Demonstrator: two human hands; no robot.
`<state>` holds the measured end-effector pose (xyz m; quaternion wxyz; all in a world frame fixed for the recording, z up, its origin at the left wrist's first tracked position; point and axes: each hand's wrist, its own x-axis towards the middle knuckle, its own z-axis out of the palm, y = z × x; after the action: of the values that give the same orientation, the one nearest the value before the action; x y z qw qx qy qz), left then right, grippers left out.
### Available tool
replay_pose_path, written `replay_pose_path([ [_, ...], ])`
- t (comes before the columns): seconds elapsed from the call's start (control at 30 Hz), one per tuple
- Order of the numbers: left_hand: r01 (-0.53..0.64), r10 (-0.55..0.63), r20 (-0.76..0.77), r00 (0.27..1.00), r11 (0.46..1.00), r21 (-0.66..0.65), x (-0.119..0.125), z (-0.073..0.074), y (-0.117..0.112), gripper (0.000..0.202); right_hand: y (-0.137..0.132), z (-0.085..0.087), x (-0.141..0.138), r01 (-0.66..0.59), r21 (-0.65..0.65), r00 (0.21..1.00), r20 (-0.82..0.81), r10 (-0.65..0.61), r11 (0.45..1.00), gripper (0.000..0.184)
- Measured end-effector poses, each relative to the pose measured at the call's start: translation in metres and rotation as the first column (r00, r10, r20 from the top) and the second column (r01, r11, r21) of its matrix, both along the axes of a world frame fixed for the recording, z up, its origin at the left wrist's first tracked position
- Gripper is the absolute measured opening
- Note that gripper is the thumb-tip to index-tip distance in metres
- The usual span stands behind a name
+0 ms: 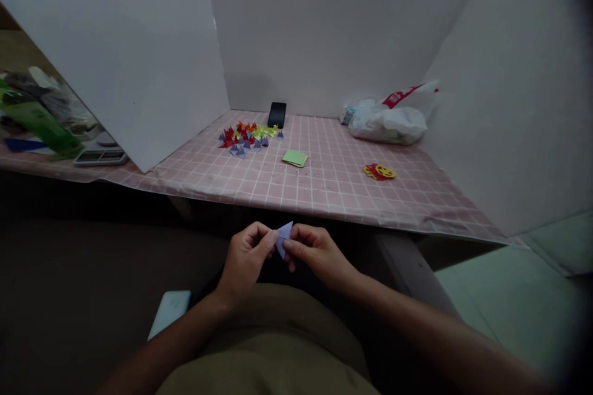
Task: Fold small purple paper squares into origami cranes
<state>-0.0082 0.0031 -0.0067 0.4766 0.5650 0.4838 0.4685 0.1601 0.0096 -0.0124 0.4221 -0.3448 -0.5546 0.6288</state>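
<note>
On the pink checked table (324, 191) lie a black phone (277, 115), a green notepad (295, 158) and a white plastic bag (389, 120).

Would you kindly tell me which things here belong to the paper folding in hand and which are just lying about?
Belonging to the folding: purple paper pinched between left hand and right hand; pile of folded paper shapes on the table; green paper squares.
Lying about: black phone; white plastic bag; red and yellow cutout; scale at the left edge.
</note>
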Motion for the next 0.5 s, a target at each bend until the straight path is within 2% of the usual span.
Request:
replay_pose_path([
  [0.17,0.035,-0.035,-0.004,0.999,0.999,0.004,0.0006,0.0002,0.0004,0.023,0.0006,-0.0026,0.0004,0.010,0.018,1.000,0.029,-0.010,1.000,0.025],
  [0.5,-0.035,0.034,0.028,0.999,0.999,0.031,0.0043,-0.0052,-0.0014,0.023,-0.0021,-0.0062,-0.0038,0.022,0.005,0.999,0.025,-0.022,1.000,0.027],
])
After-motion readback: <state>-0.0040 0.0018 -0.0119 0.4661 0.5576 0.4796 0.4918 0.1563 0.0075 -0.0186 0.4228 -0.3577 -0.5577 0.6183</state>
